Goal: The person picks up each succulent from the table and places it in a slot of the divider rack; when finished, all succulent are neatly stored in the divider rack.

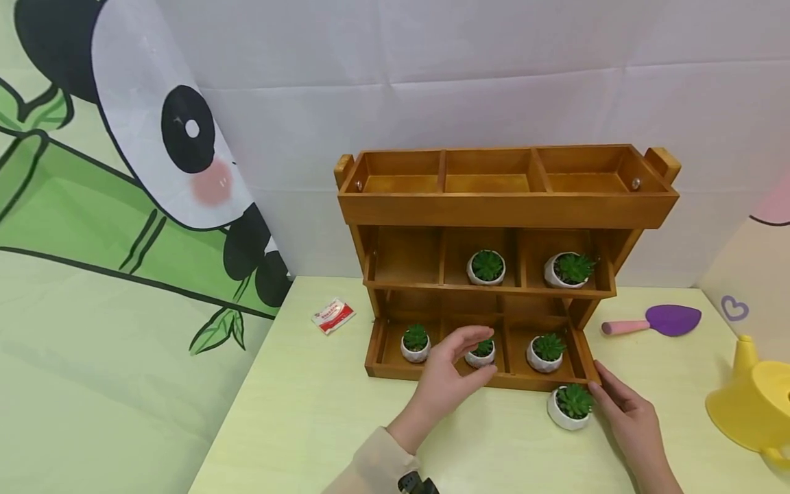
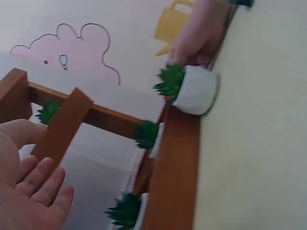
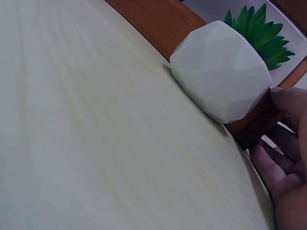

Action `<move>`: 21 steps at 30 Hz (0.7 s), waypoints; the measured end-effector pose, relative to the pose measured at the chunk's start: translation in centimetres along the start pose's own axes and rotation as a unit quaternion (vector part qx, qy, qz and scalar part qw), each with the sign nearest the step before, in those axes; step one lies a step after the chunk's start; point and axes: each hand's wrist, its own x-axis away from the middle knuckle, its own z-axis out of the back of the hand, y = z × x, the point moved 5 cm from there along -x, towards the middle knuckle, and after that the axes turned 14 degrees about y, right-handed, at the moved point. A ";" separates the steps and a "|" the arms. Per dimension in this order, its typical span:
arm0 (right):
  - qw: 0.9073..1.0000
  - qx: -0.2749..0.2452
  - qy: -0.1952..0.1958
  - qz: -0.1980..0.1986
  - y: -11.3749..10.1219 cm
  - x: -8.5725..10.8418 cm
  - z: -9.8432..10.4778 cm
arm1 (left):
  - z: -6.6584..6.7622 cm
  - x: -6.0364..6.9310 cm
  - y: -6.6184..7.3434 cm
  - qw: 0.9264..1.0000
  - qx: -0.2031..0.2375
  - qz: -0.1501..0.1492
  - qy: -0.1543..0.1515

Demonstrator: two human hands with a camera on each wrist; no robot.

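Observation:
A brown wooden tiered shelf (image 1: 506, 210) with divided compartments stands against the back cloth. My left hand (image 1: 453, 374) is in front of its bottom tier, fingers loosely bent and thumb apart, holding nothing; it partly covers the middle potted succulent (image 1: 483, 354). With my right hand (image 1: 632, 418) I grip the bottom tier's front right corner (image 3: 256, 125), thumb on the near side and fingers round the outer side. Close by the thumb, a succulent in a white faceted pot (image 3: 220, 72) sits on the table before the tier; whether the thumb touches it, I cannot tell.
Other potted succulents stand in the bottom tier's left (image 1: 415, 344) and right (image 1: 546, 353) compartments, and two (image 1: 487, 267) on the middle tier. A red-and-white packet (image 1: 334, 315) lies left. On the right are a purple trowel (image 1: 673, 320) and a yellow watering can (image 1: 749, 405).

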 end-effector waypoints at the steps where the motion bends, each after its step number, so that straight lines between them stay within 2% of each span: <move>1: 1.000 0.000 0.001 0.002 0.0 0.0 0.0 | -0.3 0.4 -0.4 1.000 0.001 0.005 -0.003; 9: 1.000 -0.003 0.005 0.010 -0.1 0.1 0.0 | -2.4 2.8 -3.1 0.999 -0.005 0.032 -0.015; 21: 1.000 0.006 0.000 0.003 -0.1 0.0 0.0 | -5.8 5.2 -5.2 0.997 -0.016 0.053 -0.051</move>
